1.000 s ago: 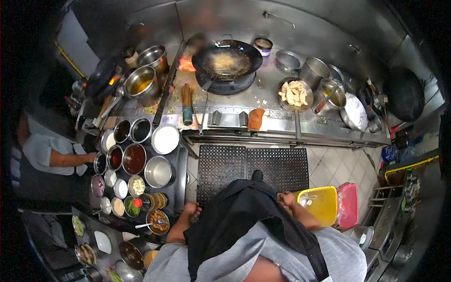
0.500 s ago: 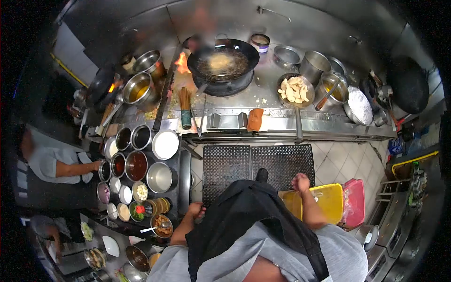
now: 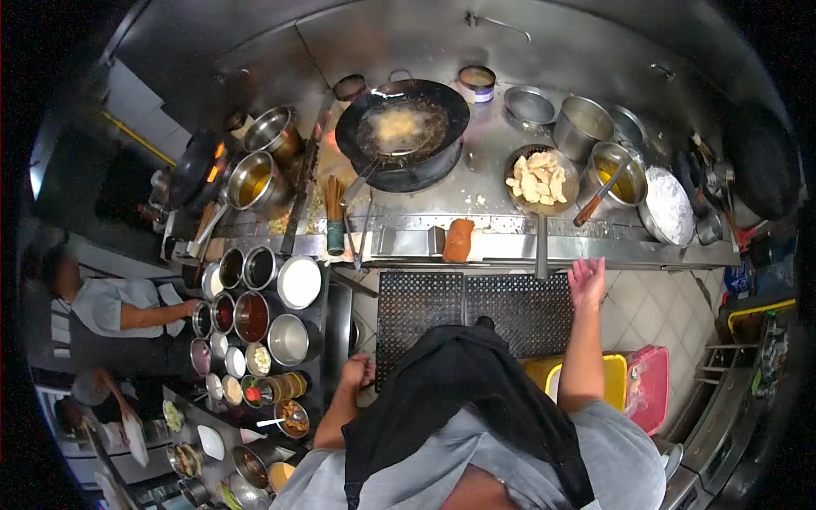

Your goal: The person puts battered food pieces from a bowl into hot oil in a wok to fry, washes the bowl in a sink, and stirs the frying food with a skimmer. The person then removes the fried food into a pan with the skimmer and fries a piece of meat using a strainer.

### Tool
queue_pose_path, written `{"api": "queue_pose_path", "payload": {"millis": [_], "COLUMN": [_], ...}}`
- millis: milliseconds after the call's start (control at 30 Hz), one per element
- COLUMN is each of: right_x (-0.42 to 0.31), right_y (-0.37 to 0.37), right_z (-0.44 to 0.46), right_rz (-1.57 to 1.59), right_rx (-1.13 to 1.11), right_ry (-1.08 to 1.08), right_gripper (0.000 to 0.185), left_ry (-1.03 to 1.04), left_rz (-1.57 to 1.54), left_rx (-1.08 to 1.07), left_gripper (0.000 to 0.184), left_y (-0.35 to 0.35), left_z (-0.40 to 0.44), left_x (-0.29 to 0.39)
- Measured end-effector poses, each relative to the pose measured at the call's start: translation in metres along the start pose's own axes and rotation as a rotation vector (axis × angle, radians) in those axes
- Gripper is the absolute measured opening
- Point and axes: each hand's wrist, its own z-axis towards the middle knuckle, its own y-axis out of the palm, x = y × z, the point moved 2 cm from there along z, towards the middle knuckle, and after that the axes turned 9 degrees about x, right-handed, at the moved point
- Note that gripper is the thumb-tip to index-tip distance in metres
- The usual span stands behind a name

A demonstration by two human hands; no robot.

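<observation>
My right hand point(image 3: 587, 282) is held out with its fingers spread, nothing in it. It is to the right of the handle of a round pan point(image 3: 541, 242), apart from it. Pale pieces of food point(image 3: 537, 178) are heaped in that pan. My left hand point(image 3: 359, 371) hangs low beside the counter with its fingers curled, and I see nothing in it. In front of me a black wok point(image 3: 459, 115) sits on the stove with something yellowish point(image 3: 399, 125) bubbling in it. A metal utensil point(image 3: 361, 181) leans on the wok's near rim.
A bamboo brush point(image 3: 336, 217) and an orange folded cloth point(image 3: 458, 240) lie along the stove's front edge. Several pots, including an oil pot point(image 3: 619, 183), stand right. Sauce containers point(image 3: 252, 316) crowd the left counter. A yellow bin point(image 3: 614, 382) is beside me; a co-worker point(image 3: 106, 310) stands left.
My right hand has moved forward from above the yellow bin toward the pan's handle, and its fingers have opened. My left hand stays low. The view has shifted slightly.
</observation>
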Motion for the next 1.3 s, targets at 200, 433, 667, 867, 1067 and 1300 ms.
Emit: {"api": "queue_pose_path", "payload": {"millis": [200,433,667,867,1067,1300], "right_x": [-0.049,-0.056,-0.031,-0.024,-0.001,0.036], "right_y": [0.104,0.128,0.115,0.135,0.162,0.216], "right_z": [0.001,0.038,-0.080,-0.132,-0.186,-0.224], "right_rz": [0.050,-0.044,-0.241,-0.531,-0.711,-0.725], "right_rx": [-0.365,-0.065,-0.277,-0.220,-0.399,-0.680], "right_ry": [0.239,-0.009,-0.408,-0.523,-0.485,-0.302], "right_gripper": [0.044,0.012,0.011,0.028,0.030,0.022], "left_ry": [0.372,0.496,0.353,0.220,0.327,0.323], "left_rz": [-0.199,-0.409,-0.244,-0.116,-0.140,-0.143], "left_rx": [0.153,-0.033,-0.288,-0.418,-0.396,-0.359], "left_gripper": [0.025,0.039,0.033,0.009,0.039,0.075], "left_y": [0.022,0.022,0.050,0.070,0.076,0.076], "left_z": [-0.043,-0.048,0.003,0.055,0.054,0.053], "left_x": [0.182,0.341,0.425,0.453,0.436,0.426]}}
